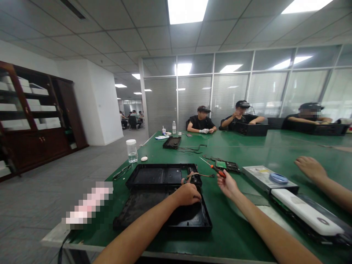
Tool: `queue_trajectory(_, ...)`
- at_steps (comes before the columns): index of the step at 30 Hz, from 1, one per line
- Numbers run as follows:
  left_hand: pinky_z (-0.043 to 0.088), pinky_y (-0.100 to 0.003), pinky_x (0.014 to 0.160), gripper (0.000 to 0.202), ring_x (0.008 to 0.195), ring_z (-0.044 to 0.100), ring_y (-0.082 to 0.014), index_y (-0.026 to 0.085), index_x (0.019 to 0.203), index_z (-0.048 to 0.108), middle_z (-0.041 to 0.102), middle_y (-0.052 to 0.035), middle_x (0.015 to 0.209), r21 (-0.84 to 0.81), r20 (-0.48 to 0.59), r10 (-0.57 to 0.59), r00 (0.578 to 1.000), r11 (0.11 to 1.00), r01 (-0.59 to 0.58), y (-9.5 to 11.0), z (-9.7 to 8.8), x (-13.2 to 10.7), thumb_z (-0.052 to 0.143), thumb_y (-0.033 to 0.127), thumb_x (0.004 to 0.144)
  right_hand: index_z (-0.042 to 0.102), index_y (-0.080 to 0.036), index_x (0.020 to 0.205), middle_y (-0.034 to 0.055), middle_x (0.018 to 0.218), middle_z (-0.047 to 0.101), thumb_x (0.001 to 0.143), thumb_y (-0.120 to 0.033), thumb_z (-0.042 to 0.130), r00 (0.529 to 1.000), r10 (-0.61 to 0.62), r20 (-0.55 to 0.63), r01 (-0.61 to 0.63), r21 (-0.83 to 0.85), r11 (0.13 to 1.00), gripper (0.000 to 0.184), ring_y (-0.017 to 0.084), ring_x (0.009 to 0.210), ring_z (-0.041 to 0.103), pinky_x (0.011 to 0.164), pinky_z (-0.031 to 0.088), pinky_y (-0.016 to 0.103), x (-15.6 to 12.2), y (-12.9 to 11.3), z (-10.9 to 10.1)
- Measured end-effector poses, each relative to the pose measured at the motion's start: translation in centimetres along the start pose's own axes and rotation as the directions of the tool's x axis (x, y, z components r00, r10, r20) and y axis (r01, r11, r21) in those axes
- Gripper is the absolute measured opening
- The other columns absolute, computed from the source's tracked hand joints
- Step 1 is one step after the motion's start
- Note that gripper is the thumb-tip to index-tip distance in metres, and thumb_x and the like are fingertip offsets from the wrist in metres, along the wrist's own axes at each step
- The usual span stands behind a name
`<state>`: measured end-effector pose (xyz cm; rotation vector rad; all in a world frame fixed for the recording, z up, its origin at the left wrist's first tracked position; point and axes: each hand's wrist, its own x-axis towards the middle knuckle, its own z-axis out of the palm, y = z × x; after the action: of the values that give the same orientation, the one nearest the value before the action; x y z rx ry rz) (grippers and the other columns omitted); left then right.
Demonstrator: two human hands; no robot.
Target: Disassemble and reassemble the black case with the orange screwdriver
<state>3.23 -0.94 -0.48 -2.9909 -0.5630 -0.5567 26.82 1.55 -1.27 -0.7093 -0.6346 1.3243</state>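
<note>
My right hand (228, 184) grips a screwdriver (218, 171) by its red and black handle, the shaft pointing up and left above the table. Over the right part of a black plastic casing half (154, 207), my left hand (188, 194) has its fingers curled downward. Whatever those fingertips hold, if anything, is hidden. Directly behind lies a second black casing half (156, 176), with a bundle of coloured wires (189, 178) at its right end. Beyond the screwdriver sits a dark frame with a green circuit board (221, 165).
On the right are a metal box (261, 176) with a blue tape roll (278, 178) on it, a white device (308, 212) and another person's hand (310, 168). A jar (132, 151) and pliers-like tool (122, 171) lie left. Several people sit across the table.
</note>
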Motion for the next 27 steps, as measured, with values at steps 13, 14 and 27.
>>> queue_trajectory(13, 0.04, -0.023, 0.06, 0.035, 0.071, 0.057, -0.017, 0.015, 0.105, 0.046, 0.06, -0.0051, 0.08, 0.306, 0.041, -0.403, 0.914, 0.876, 0.372, -3.7, -8.8, -3.2, 0.049, 0.04, 0.081, 0.055, -0.019, 0.092, 0.0036, 0.092, 0.059, 0.074, -0.017, 0.051, 0.612, 0.234, 0.756, 0.773, -0.634, 0.028, 0.019, 0.016, 0.082, 0.053, 0.076, 0.039, 0.027, -13.9, -1.3, 4.7)
queue_trajectory(14, 0.04, -0.022, 0.06, 0.031, 0.072, 0.057, -0.016, 0.016, 0.1, 0.049, 0.061, -0.0039, 0.081, 0.283, 0.098, -0.43, 0.898, 0.877, 0.389, -4.6, -9.2, -4.1, 0.053, 0.039, 0.079, 0.054, -0.02, 0.097, 0.0033, 0.091, 0.059, 0.074, -0.016, 0.051, 0.602, 0.299, 0.74, 0.786, -0.616, -0.058, 0.024, 0.017, 0.083, 0.054, 0.075, 0.038, 0.027, -15.8, -1.0, 4.5)
queue_trajectory(27, 0.04, -0.024, 0.074, 0.021, 0.087, 0.056, -0.0188, 0.019, 0.085, 0.06, 0.062, -0.004, 0.09, 0.323, 0.18, -0.397, 0.9, 0.888, 0.327, -6.1, -10.5, -7.0, 0.061, 0.036, 0.073, 0.059, -0.021, 0.087, 0.0024, 0.086, 0.061, 0.072, -0.012, 0.05, 0.762, 0.21, 0.612, 0.644, -0.685, -0.34, 0.02, 0.017, 0.081, 0.055, 0.071, 0.037, 0.026, -18.7, 1.2, 2.8)
